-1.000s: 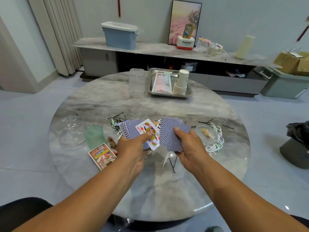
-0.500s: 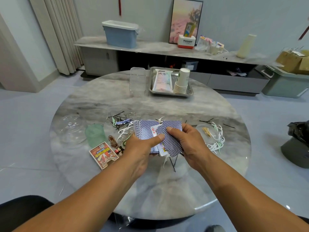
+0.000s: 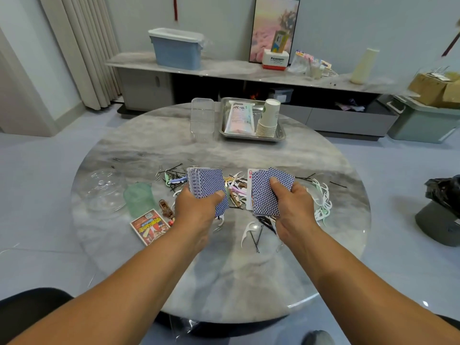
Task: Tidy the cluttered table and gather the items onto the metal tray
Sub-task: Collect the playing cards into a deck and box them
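Note:
My left hand [image 3: 196,210] grips a stack of blue-backed playing cards [image 3: 206,186] above the middle of the round marble table [image 3: 224,282]. My right hand [image 3: 293,207] grips a second bunch of cards [image 3: 266,192], with a face-up red queen showing at its left edge. The two bunches are apart. Between and around my hands lie floss picks [image 3: 321,202], black hairpins [image 3: 171,174] and other small clutter. The metal tray [image 3: 281,136] stands at the table's far side and holds a white pouch [image 3: 240,119] and a stack of paper cups [image 3: 268,118].
A card box [image 3: 149,226] lies at the near left, beside a green cup [image 3: 138,200] and a clear round lid [image 3: 102,189]. A clear plastic box [image 3: 202,118] stands left of the tray. A low cabinet runs along the far wall.
Half a second ago my hands pressed the cards together in one bunch. They have since drawn apart, each holding its own bunch of cards.

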